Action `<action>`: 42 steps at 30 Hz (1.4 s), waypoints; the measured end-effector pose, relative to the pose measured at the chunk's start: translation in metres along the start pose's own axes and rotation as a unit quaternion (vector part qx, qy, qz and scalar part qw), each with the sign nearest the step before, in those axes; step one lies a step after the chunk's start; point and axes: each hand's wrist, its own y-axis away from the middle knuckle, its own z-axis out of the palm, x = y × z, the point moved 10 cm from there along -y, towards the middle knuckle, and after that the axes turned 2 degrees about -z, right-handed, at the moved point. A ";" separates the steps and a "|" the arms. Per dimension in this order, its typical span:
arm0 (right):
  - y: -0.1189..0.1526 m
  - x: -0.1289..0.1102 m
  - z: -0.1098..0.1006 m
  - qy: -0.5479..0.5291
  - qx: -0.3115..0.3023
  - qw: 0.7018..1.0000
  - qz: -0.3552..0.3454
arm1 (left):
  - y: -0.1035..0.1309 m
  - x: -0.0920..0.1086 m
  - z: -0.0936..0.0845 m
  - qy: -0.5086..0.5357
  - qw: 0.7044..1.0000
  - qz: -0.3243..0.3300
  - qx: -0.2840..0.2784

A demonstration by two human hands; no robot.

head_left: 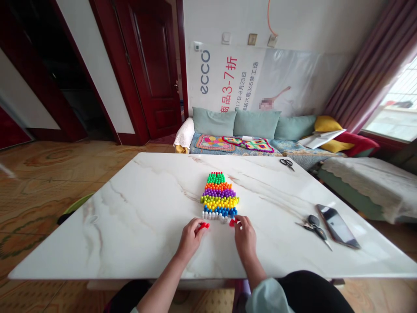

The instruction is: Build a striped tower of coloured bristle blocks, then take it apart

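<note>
Small round-topped plastic pegs (220, 202) stand packed in coloured rows on the white marbled table (140, 208). From far to near the bands run red, green, orange, purple, olive, yellow, blue and white. At the near left corner of the block, my left hand (190, 237) is closed, its thumb and fingers pinching red pegs (204, 225). My right hand (245, 237) is at the near right corner, also closed, with its fingertips on red pegs (232, 222). How many pegs each hand holds is hard to make out.
To the right lie dark-handled scissors (315, 228) and a phone (338, 226). Another pair of black scissors (287, 164) is near the far right edge. Beyond the table stands a sofa (202, 137) with green cushions (257, 123).
</note>
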 end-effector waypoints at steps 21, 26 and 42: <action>0.026 -0.035 0.026 0.016 -0.052 0.990 -0.128 | 0.000 -0.003 0.005 -0.007 1.000 0.007 -0.014; 0.030 -0.036 0.022 -0.036 -0.041 0.993 -0.103 | 0.000 0.000 0.006 0.010 1.000 0.019 -0.016; 0.041 -0.050 0.038 -0.162 -0.118 0.979 -0.047 | 0.005 -0.003 0.025 0.012 0.994 0.001 -0.106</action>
